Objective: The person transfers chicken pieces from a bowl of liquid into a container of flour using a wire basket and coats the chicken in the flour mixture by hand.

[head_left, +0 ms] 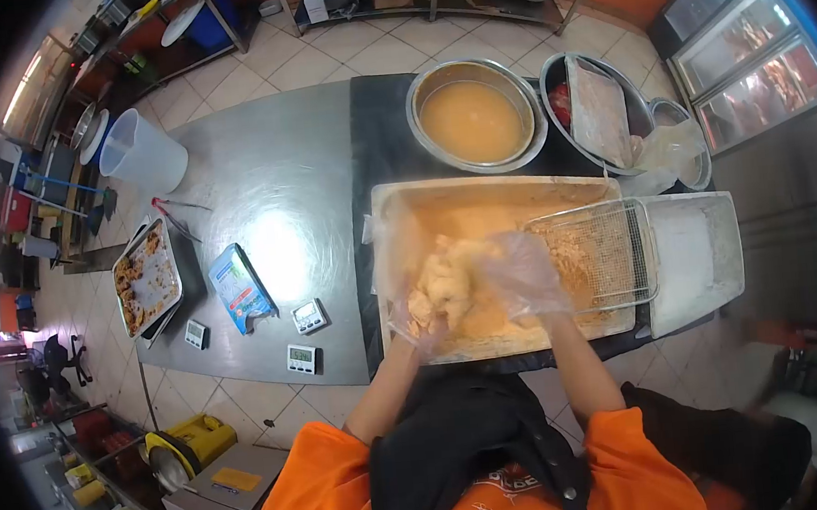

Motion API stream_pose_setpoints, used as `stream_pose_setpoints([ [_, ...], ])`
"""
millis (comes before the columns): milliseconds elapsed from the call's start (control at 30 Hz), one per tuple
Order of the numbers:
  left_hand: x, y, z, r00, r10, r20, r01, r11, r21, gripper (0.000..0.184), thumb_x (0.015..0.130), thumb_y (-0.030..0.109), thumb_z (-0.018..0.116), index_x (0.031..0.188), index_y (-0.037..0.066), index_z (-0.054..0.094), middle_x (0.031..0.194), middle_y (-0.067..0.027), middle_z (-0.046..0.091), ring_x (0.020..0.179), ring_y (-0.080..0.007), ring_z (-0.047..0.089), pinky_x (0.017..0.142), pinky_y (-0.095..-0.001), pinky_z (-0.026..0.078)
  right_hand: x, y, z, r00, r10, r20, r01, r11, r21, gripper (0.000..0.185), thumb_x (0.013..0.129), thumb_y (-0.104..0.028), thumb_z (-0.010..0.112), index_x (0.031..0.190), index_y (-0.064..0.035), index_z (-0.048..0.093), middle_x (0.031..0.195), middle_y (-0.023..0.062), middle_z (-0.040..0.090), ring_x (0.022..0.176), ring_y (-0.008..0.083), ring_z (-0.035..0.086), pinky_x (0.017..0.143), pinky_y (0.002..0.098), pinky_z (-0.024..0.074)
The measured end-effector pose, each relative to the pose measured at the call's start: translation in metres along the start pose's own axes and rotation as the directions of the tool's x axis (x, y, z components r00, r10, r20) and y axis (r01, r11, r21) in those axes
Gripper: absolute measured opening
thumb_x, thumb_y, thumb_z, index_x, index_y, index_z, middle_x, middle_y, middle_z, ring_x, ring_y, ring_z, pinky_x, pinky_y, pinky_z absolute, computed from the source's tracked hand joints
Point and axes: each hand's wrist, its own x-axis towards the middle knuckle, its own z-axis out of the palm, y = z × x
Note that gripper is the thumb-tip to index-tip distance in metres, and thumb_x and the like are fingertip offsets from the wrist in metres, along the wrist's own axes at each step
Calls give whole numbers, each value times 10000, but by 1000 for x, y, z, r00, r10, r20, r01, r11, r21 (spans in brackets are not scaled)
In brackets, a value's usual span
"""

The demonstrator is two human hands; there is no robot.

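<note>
Flour-coated pieces that look like chicken are heaped between my hands over a large tub of orange-tinted flour. My left hand, in a clear plastic glove, grips the heap from its near left side. On the other side, my right hand, also gloved in loose plastic, is close against the pieces and smeared by motion. Its fingers do not show clearly. A wire basket with crumbs under its mesh rests over the tub's right part, just beyond my right hand.
Behind the tub stand a bowl of orange liquid and a bowl holding a pale tray. A white container adjoins the basket. Left on the steel table are a blue packet, several timers, tongs and a crumb-covered tray.
</note>
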Motion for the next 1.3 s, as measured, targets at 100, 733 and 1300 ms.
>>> stream_pose_setpoints([
  [100, -2, 4, -9, 994, -73, 76, 71, 997, 39, 555, 931, 521, 466, 1266, 83, 530, 1113, -83, 646, 926, -194, 657, 724, -299, 567, -8, 12, 22, 916, -399, 49, 396, 874, -282, 328, 758, -266, 688, 938, 5, 643, 832, 192, 636, 769, 329, 614, 691, 409, 483],
  [733, 6, 5, -6, 1000, -15, 19, 16, 998, -55, 493, 924, 472, 517, 1224, 81, 532, 1076, -104, 641, 846, -224, 671, 603, -308, 592, 87, 175, -8, 999, 14, -39, -41, 502, -864, 302, 846, -342, 580, 862, -48, 645, 864, 163, 634, 865, 359, 591, 755, 463, 464],
  [1300, 10, 2, -27, 987, 136, 84, -150, 971, 185, 510, 932, 436, 510, 1280, 65, 485, 1212, -104, 584, 1061, -258, 599, 887, -397, 536, 23, 112, 10, 984, 168, -54, -173, 867, -467, 285, 757, -155, 625, 1018, -41, 621, 938, 209, 654, 928, 360, 631, 784, 427, 506],
])
